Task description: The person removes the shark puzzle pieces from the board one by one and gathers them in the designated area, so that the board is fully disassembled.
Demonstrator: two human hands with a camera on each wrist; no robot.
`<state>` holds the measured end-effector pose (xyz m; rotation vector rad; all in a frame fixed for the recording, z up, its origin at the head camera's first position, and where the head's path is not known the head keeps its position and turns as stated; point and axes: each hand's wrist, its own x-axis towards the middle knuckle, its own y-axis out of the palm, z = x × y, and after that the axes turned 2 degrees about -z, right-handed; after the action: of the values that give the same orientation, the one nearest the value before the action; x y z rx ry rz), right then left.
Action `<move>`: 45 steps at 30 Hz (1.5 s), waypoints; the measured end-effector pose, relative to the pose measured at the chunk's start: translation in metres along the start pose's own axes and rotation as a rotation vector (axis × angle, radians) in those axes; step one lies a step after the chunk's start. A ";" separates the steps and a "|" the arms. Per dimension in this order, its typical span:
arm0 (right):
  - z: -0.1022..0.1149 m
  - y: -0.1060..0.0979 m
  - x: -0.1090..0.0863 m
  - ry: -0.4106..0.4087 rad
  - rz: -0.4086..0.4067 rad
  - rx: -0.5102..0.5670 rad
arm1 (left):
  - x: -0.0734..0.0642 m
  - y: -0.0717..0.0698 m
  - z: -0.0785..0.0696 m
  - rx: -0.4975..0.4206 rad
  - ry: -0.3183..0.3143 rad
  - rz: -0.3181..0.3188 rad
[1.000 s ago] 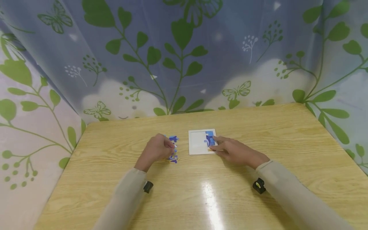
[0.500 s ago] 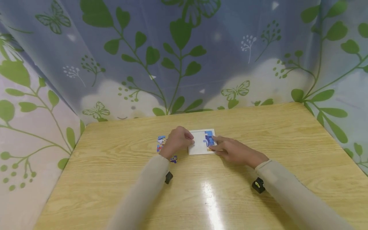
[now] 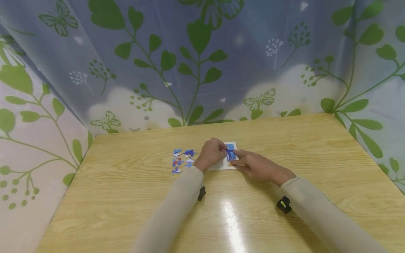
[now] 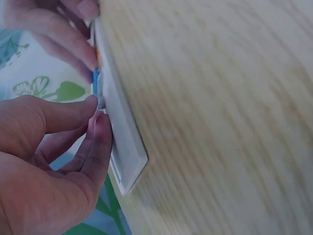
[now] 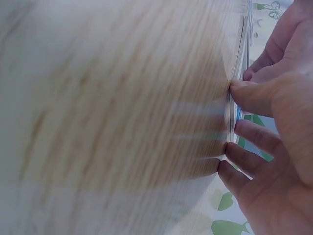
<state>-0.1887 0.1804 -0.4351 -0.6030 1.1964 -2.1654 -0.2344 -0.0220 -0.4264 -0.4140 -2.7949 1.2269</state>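
Observation:
A white puzzle tray (image 3: 218, 166) lies flat on the table, its right side covered by joined blue puzzle pieces (image 3: 231, 147). My left hand (image 3: 211, 151) is over the tray's left part, thumb and fingertips pinching a small puzzle piece (image 4: 101, 99), mostly hidden, at the joined pieces' left edge. At the tray's right side is my right hand (image 3: 257, 166); its thumb and forefinger rest on the joined pieces and border. Other fingertips (image 5: 230, 149) of it touch down beside the tray's edge in the right wrist view.
Several loose puzzle pieces (image 3: 176, 162) lie in two columns left of the tray; my left sleeve (image 3: 177, 196) may cover part of them. The wooden table (image 3: 126, 196) meets a leaf-patterned curtain (image 3: 205, 88) at the back. A dark strap device (image 3: 284, 205) sits at my right wrist.
My left hand has moved right, from the loose pieces to the tray and up to the joined pieces' left edge. My right hand has stayed in place.

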 end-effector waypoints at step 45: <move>0.005 -0.001 -0.004 -0.016 -0.033 -0.087 | -0.004 0.003 -0.002 -0.140 -0.096 -0.183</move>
<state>-0.1831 0.1801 -0.4319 -0.6806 1.2864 -2.1403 -0.2298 -0.0203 -0.4270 -0.1043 -2.9310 1.0448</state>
